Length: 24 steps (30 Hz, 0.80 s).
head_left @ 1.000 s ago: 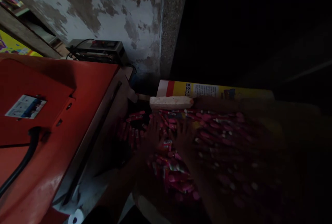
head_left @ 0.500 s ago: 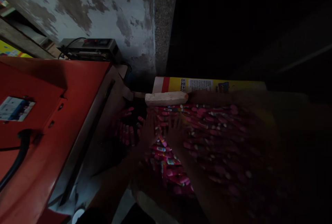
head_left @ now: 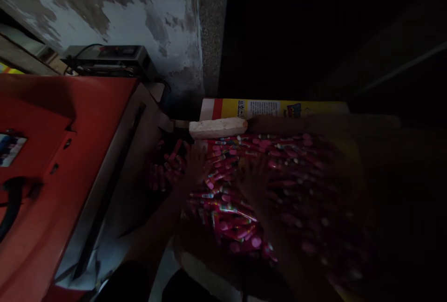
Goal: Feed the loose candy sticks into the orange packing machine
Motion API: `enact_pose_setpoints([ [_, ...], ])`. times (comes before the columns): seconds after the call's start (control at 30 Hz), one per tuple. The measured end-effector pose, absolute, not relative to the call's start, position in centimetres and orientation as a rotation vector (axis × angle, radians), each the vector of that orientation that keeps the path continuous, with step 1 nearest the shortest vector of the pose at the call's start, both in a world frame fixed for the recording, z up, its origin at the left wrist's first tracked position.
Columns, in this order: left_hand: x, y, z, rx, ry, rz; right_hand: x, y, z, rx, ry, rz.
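Both hands are working palm-down over the pink pens (head_left: pixel 223 169), which are lying loose in a wide pile. Left hand (head_left: pixel 195 166): fingers are spreading apart, pointing toward the pale bar (head_left: pixel 218 128), with pens lying on both sides of them. Right hand (head_left: pixel 254 178): fingers are also spreading apart, with pens lying past the tips and out to the right. A band of pens is filling the gap between the hands, and more are lying nearer, between the forearms. Neither hand is visibly gripping a pen; too dim to tell contact under the palms. Pale bar is lying crosswise beyond the fingertips, in front of the yellow printed panel (head_left: pixel 303 109).
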<state>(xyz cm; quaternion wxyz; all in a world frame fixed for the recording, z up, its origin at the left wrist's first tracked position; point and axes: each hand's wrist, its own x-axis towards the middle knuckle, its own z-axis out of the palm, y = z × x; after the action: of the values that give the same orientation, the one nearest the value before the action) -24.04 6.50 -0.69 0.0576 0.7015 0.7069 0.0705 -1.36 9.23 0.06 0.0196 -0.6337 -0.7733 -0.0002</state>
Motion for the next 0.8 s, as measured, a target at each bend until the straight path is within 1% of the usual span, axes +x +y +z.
enact_pose_setpoints([
  [0.13,-20.6,3.7,0.2,2.376,1.801,0.217,-5.7,10.8,0.0,-1.888,-2.417,0.245],
  [0.2,-20.3,2.3,0.0,2.368,1.780,0.174,-5.5,10.3,1.0,-1.777,-2.488,0.338],
  [0.37,-23.9,1.5,-1.0,2.251,1.787,0.090,-0.6,3.6,3.0,-1.672,-2.502,0.156],
  [0.47,-24.6,1.8,-0.8,2.211,1.756,0.266,-0.3,0.1,2.4,-1.651,-2.604,0.201],
  [0.53,-23.7,2.0,-0.2,2.162,1.773,0.452,-2.3,-0.2,1.4,-1.687,-2.616,0.258],
  [0.6,-22.3,2.2,0.4,2.117,1.794,0.563,-5.2,0.8,0.6,-1.703,-2.597,0.312],
  [0.7,-21.2,2.9,0.7,2.070,1.869,0.487,-8.6,2.2,0.8,-1.593,-2.659,0.403],
  [0.8,-22.0,3.4,0.2,2.074,1.937,0.333,-8.5,2.1,2.0,-1.534,-2.675,0.372],
])
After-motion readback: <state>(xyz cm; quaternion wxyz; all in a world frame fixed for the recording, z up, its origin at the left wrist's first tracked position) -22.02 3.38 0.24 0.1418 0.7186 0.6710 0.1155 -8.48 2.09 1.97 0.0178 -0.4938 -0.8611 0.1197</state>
